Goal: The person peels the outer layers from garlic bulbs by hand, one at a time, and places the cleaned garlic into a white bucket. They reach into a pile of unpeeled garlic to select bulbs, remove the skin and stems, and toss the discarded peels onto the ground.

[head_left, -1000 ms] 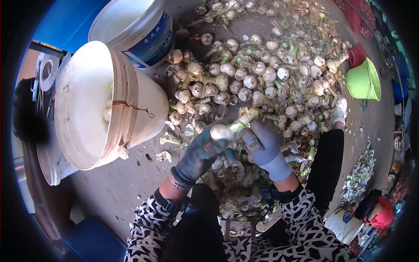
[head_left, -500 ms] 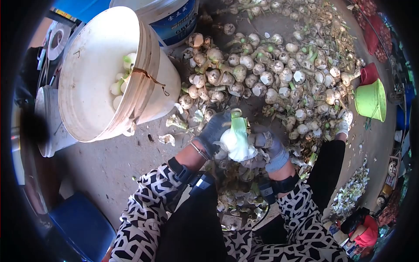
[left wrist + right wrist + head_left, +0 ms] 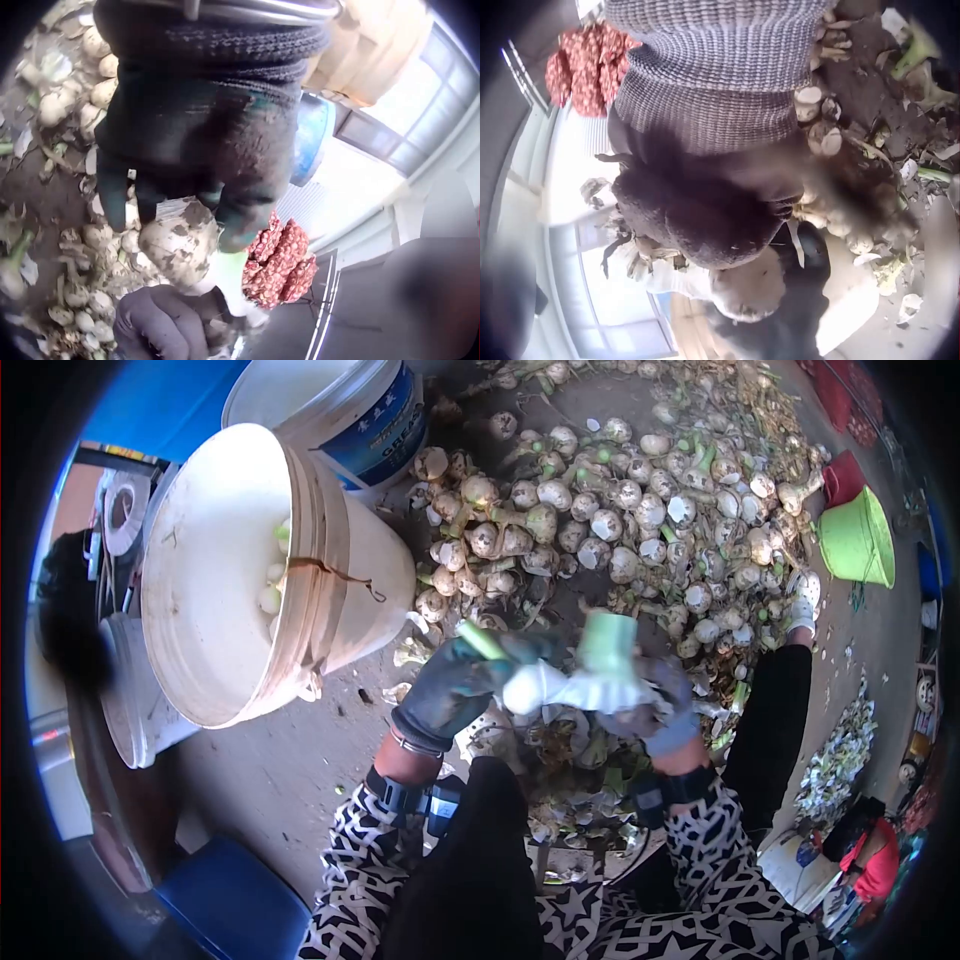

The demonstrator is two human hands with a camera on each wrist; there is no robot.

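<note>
In the head view, my left hand [image 3: 448,695], in a dark, dirty glove, grips a garlic bulb [image 3: 530,688] with a green stem stub [image 3: 482,641] sticking up beside the fingers. My right hand [image 3: 660,705], in a grey glove, holds outer garlic skin [image 3: 600,688], which stretches white from the bulb, with a wide pale-green sheath [image 3: 607,645] standing on it. The left wrist view shows dirt-specked skin on a bulb [image 3: 180,244] below the left fingers. The right wrist view has a white bulb [image 3: 748,285] just past the right glove.
A white bucket [image 3: 340,580] with peeled bulbs [image 3: 270,598] inside leans at the left, a labelled bucket [image 3: 385,435] behind it. Unpeeled garlic [image 3: 605,525] spreads ahead. Peelings [image 3: 575,745] lie below the hands. A green bucket [image 3: 857,540] and a person in red [image 3: 875,860] are at the right.
The hands have moved apart, the right one drawing skin and green sheath rightward off the bulb. The green sheath, earlier between the hands, now stands nearer the right hand.
</note>
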